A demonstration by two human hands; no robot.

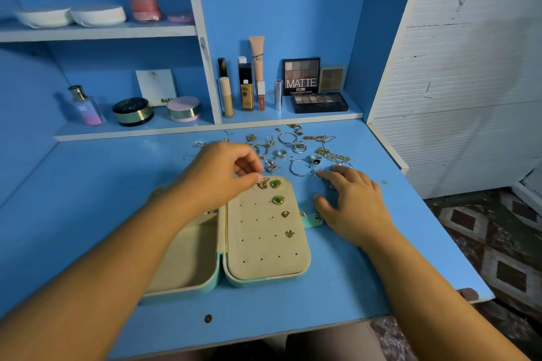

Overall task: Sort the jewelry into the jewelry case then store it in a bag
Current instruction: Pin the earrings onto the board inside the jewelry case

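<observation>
On the blue desk (88, 199), the open jewelry case (264, 243) lies flat. The left hand (217, 176) pinches a gold earring (263, 184) at the panel's far corner. The right hand (352, 199) rests flat with relaxed fingers beside the case, fingertips at the loose jewelry (299, 147).

Open room: the surface (88, 199) left of the jewelry case (264, 246), and the near strip in front of it between the forearms. Obstructions: the open case at centre and loose jewelry (299, 149) scattered across the far right. The left hand (223, 173), pinching an earring (263, 184), covers the case's far left corner. The right hand (352, 202) lies spread just right of the case. A raised shelf ledge (132, 133) bounds the rear.
</observation>
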